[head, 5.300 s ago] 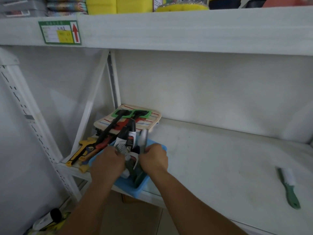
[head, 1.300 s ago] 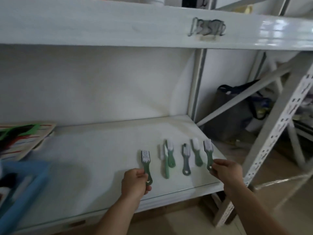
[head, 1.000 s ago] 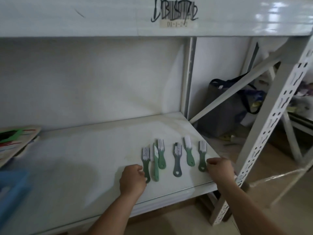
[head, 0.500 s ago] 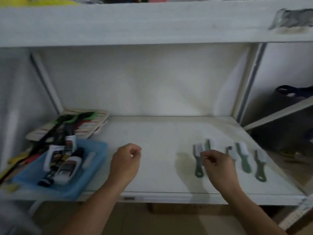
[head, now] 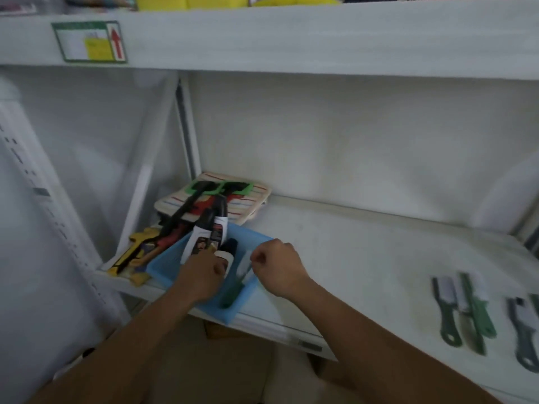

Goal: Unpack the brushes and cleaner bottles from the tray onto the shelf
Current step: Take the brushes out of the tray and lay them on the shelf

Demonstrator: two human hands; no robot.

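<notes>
Nearest the camera, two bare forearms reach up from the lower edge toward the front of the white metal shelf (head: 364,258). The left hand (head: 201,275) lies inside the shallow light-blue plastic tray (head: 233,314), its fingers pointing down among the bottles; whether its grip has closed on one I cannot tell, as the fingertips are hidden. The right hand (head: 278,268) hovers at the tray's right rim with its fingers curled in a loose fist, its grip pressed together on nothing that shows. Between the two hands a green-handled brush with white bristles (head: 237,279) lies in the tray, handle toward the camera. Just beyond the left hand, white cleaner bottles with black caps (head: 208,231) lean together in the tray, pointing away. Well to the right on the shelf surface, a row of green-handled and grey-handled brushes (head: 466,313) lies apart from the tray, blurred. Left of the tray sit yellow and red tools (head: 140,252), and behind it a striped pad with long black handles and green frames (head: 221,193). Above, the upper shelf edge carries a green-bordered label with a red arrow (head: 89,40).
</notes>
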